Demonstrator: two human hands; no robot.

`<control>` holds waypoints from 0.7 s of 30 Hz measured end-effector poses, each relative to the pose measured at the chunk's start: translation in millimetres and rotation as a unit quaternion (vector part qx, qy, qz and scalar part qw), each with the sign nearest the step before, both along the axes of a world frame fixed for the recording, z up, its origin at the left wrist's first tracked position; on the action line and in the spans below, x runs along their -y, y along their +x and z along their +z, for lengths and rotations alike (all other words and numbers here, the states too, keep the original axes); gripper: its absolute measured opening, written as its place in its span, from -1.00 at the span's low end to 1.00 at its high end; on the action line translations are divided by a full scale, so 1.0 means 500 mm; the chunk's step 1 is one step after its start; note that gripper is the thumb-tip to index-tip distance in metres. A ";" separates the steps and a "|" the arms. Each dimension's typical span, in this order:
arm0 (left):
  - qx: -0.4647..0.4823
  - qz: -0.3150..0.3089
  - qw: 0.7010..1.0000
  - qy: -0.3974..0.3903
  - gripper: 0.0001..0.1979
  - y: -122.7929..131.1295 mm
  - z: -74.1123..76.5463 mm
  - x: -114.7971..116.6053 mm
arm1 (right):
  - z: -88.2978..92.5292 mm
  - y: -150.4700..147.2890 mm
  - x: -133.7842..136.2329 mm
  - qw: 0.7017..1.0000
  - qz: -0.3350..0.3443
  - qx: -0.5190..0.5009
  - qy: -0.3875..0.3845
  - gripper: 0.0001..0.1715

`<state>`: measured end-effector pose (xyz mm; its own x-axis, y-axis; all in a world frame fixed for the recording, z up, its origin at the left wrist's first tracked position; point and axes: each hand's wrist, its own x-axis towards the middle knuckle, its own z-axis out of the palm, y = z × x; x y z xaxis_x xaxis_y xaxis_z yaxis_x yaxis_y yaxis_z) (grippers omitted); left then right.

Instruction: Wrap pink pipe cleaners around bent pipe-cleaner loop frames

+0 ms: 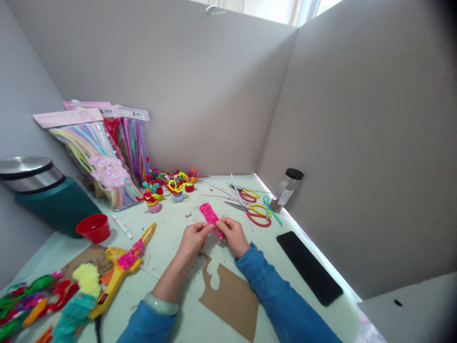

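Observation:
A bright pink strip of wound pipe cleaner (208,213) is pinched at its near end between both hands, over the middle of the table. My left hand (193,237) grips its lower left side with thumb and fingertips. On the opposite side, my right hand (231,233) pinches the same end. The far end of the strip points up and away, free of the fingers. Just below the hands lies a piece of brown cardboard (230,297) with a curved cut-out at its top left. What sits directly between the fingertips is partly hidden.
Scissors (257,214) with red and yellow handles lie right, beside a black phone (309,267) and a lidded jar (287,188). Left are a yellow glue gun (116,281), a red cup (94,229), a teal flask (53,202) and bags of pipe cleaners (96,157).

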<state>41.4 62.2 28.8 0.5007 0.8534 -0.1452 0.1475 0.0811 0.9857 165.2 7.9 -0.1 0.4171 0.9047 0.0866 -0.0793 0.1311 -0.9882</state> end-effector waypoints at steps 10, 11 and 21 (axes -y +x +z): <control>0.018 -0.012 1.000 -0.021 -0.62 0.007 -0.005 0.011 | 0.002 -0.001 0.002 0.999 -0.036 0.010 0.015 -0.68; 0.024 -0.004 1.000 -0.017 -0.63 0.007 -0.005 0.010 | 0.002 -0.002 0.002 0.999 -0.036 0.010 0.015 -0.68; 0.024 0.031 0.999 0.000 -0.64 0.000 -0.019 -0.011 | -0.007 -0.003 0.000 0.999 0.039 0.018 0.002 -0.70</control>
<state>41.3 67.6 19.2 0.4529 0.8832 -0.1218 0.0953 0.0879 0.9916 163.9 7.9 -3.5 0.3427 0.9337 0.1036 -0.0531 0.1293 -0.9902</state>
